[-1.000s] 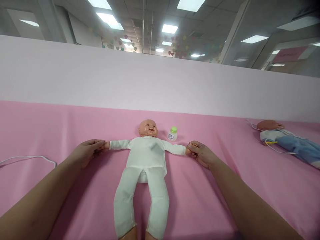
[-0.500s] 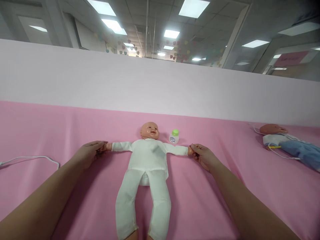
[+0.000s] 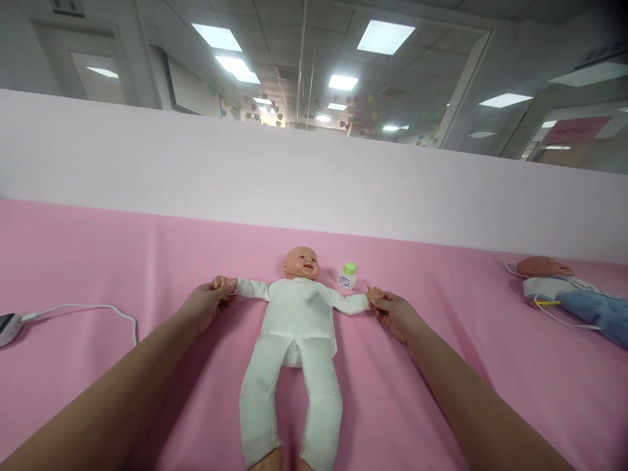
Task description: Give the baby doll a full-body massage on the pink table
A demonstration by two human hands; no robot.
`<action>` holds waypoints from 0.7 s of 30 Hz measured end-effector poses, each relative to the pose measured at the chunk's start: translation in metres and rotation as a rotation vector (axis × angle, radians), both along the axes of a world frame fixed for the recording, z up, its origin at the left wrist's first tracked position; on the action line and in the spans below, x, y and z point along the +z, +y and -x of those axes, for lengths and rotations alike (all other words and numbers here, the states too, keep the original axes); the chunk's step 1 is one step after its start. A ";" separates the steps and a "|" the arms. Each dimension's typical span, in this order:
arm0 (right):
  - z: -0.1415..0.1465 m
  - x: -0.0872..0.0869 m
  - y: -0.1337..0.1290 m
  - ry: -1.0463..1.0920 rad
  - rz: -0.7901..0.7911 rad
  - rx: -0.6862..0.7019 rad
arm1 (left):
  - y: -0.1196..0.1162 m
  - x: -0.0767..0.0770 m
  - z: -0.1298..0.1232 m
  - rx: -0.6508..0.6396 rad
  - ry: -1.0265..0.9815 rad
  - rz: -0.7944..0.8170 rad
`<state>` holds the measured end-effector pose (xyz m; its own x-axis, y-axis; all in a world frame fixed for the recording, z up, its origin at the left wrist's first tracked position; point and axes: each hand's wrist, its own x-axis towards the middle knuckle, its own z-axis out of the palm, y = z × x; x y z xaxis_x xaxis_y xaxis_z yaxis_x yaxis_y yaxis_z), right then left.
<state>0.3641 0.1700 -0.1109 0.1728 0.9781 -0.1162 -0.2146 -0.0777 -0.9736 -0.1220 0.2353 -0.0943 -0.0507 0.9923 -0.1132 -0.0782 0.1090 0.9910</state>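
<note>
A baby doll (image 3: 300, 311) in a white top and white trousers lies on its back, its head toward the wall and its arms spread sideways. My left hand (image 3: 210, 305) is closed round the doll's hand on the left, thumb toward the top. On the other side, my right hand (image 3: 396, 315) pinches the doll's hand at the right, whose small fingers show above my fingertips. Both doll sleeves reach down to the wrists. Close to the doll's head stands a small clear bottle (image 3: 346, 280) with a green cap and a printed label.
Pink cloth (image 3: 186, 392) covers the surface, backed by a white wall panel (image 3: 294, 176) with glass above. A second doll (image 3: 583, 297) in blue and white clothes lies at far right with thin tubing. At far left rests a white device (image 3: 10, 328) with a cable (image 3: 83, 305).
The doll's arms have drawn in slightly and bend more at the elbows, with both my hands still holding on. The view has shifted left and up, so the white device now shows.
</note>
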 end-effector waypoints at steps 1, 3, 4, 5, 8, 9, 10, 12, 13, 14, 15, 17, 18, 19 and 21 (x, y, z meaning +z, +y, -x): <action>0.001 0.000 0.000 -0.021 0.002 -0.003 | -0.001 0.000 -0.001 0.001 -0.010 -0.001; 0.001 0.000 0.001 -0.045 0.009 -0.029 | -0.002 0.001 -0.003 0.003 -0.034 -0.003; 0.001 0.000 0.002 -0.052 0.016 -0.048 | -0.003 0.001 -0.004 0.009 -0.042 0.000; 0.001 0.001 0.003 -0.060 0.025 -0.063 | -0.003 0.002 -0.006 0.021 -0.044 0.007; 0.002 0.003 0.009 -0.093 0.060 -0.079 | 0.002 0.002 -0.012 0.106 0.019 0.044; 0.003 0.004 0.013 -0.105 0.070 -0.080 | 0.004 0.002 -0.015 0.139 0.059 0.056; 0.004 0.004 0.016 -0.117 0.077 -0.082 | 0.006 0.004 -0.018 0.166 0.099 0.064; 0.007 0.004 0.024 -0.128 0.081 -0.095 | 0.009 0.008 -0.025 0.200 0.168 0.077; 0.009 0.003 0.027 -0.126 0.079 -0.107 | 0.008 0.010 -0.028 0.207 0.198 0.084; 0.011 0.001 0.029 -0.122 0.075 -0.123 | 0.007 0.012 -0.031 0.214 0.235 0.092; 0.012 -0.001 0.030 -0.116 0.069 -0.143 | 0.004 0.014 -0.035 0.228 0.286 0.092; 0.013 -0.006 0.030 -0.093 0.058 -0.185 | -0.003 0.017 -0.042 0.263 0.411 0.052; 0.013 -0.008 0.029 -0.075 0.049 -0.208 | -0.008 0.018 -0.045 0.279 0.461 0.010; 0.014 -0.009 0.027 -0.055 0.041 -0.233 | -0.012 0.018 -0.048 0.289 0.496 -0.039; 0.016 -0.006 0.023 -0.017 0.010 -0.281 | -0.020 0.021 -0.054 0.287 0.516 -0.134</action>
<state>0.3484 0.1928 -0.1172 0.4392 0.8903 -0.1200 -0.2124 -0.0269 -0.9768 -0.0682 0.2155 -0.0738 -0.3337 0.9347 0.1222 0.4088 0.0267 0.9122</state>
